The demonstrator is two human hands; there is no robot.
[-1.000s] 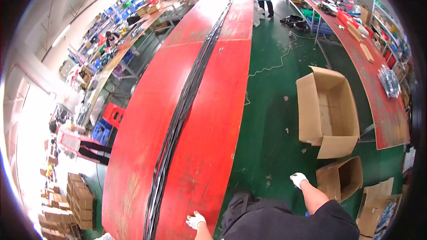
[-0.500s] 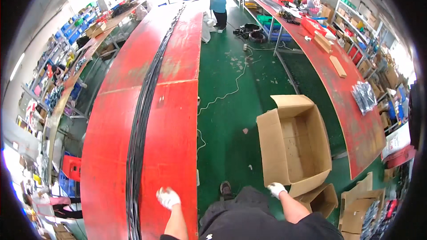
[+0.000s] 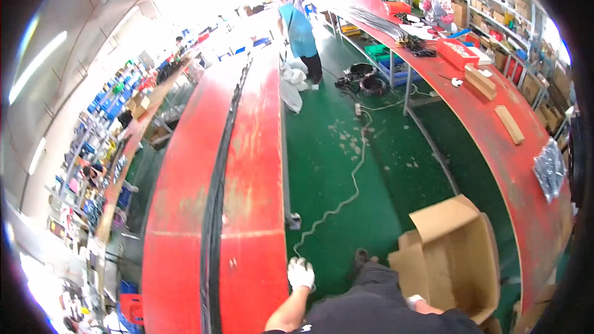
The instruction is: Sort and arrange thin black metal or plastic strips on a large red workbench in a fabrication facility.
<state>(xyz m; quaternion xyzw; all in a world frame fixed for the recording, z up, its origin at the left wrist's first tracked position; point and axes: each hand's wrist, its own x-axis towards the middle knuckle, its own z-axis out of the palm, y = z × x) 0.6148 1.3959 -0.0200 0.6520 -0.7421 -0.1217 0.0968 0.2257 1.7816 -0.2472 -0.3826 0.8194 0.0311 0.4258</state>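
My left hand (image 3: 301, 274), in a white glove, hangs beside the right edge of the long red table (image 3: 247, 272). Its fingers are loosely bent and slightly apart, and nothing shows in them. A long bundle of thin black strips (image 3: 213, 241) runs lengthwise down the table, left of that hand and apart from it. My right hand (image 3: 415, 301), also gloved in white, is low beside the open cardboard box (image 3: 433, 260). Only a small part of it shows, and its fingers are hidden.
A co-worker in a blue apron (image 3: 301, 31) stands at the far end with one arm raised, beside a white sack (image 3: 291, 89). A pale cable (image 3: 349, 198) snakes across the green floor. On the right, another red table (image 3: 482, 142) carries wooden blocks (image 3: 508, 125) and bagged parts (image 3: 549, 170).
My view has moved forward along the table and tilted up. My left hand has gone from over the tabletop to its right edge. The far co-worker has raised an arm.
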